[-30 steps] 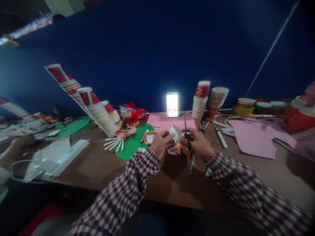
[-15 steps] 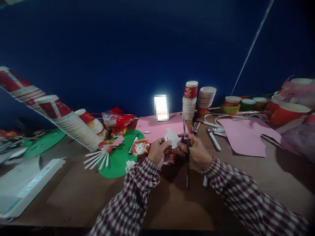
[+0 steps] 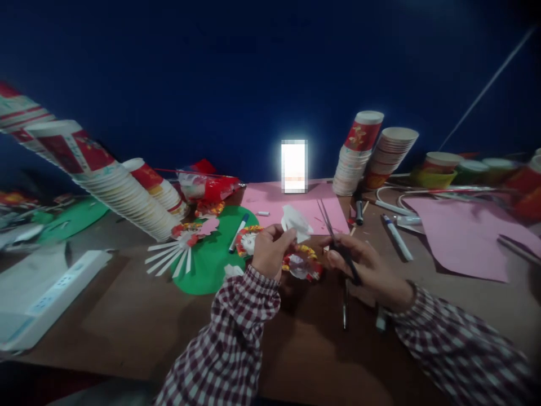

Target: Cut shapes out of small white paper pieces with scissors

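My left hand (image 3: 270,248) pinches a small piece of white paper (image 3: 295,221), its loose edges sticking up above the thumb and fingertips. In my right hand (image 3: 372,268) is a pair of scissors (image 3: 326,217), fingers closed round the handles and blades pointing up and away, slightly parted. The blades are apart from the paper. Below and between the hands lies a red, yellow and white flower-like craft piece (image 3: 302,262). A similar craft piece (image 3: 248,241) is partly hidden behind my left hand, on a green sheet (image 3: 198,280).
Leaning stacks of paper cups (image 3: 122,194) fill the left; more cup stacks (image 3: 357,152) stand at the back. A glowing pixelated screen (image 3: 295,166) is on pink paper (image 3: 266,197). Markers (image 3: 397,238) and another pink sheet (image 3: 465,242) lie right, a white power strip (image 3: 59,299) left.
My right hand with the scissors has moved right, away from the white paper, and the blades have tilted leftward. The flower-like piece between my hands shows more now. The view has shifted.
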Demonstrator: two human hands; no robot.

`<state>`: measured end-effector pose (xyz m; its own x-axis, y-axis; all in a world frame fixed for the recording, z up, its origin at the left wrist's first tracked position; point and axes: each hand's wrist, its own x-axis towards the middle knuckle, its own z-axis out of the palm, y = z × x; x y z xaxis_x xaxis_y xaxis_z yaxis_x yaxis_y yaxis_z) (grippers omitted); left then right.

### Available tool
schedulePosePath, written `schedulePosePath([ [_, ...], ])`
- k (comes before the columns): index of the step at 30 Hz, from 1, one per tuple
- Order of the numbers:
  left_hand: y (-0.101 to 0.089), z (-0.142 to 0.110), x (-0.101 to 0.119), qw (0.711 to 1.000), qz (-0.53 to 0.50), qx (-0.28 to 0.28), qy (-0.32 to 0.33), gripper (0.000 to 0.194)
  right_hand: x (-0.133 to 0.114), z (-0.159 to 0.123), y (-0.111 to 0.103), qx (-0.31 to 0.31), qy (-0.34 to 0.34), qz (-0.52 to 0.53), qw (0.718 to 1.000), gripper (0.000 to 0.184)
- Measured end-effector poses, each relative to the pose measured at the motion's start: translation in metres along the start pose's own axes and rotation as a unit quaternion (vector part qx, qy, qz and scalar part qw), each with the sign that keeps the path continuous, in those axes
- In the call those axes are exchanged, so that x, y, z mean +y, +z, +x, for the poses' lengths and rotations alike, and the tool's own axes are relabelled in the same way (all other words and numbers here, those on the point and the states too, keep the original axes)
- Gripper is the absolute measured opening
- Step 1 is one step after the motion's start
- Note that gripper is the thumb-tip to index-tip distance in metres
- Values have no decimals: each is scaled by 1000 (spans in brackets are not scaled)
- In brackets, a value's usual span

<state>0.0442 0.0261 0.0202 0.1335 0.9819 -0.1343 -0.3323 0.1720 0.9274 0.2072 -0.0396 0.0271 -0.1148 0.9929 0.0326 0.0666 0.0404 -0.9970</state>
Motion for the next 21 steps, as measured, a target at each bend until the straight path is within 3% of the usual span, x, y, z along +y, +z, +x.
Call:
schedulePosePath([
  [10,-11,8,3,997,-35,67,34,25,-9,-3,0,-139,34,-87,986,24],
  [21,1,-2,-6,999,-13,25,18,26,-7,-3,9,-154,34,-61,986,32],
])
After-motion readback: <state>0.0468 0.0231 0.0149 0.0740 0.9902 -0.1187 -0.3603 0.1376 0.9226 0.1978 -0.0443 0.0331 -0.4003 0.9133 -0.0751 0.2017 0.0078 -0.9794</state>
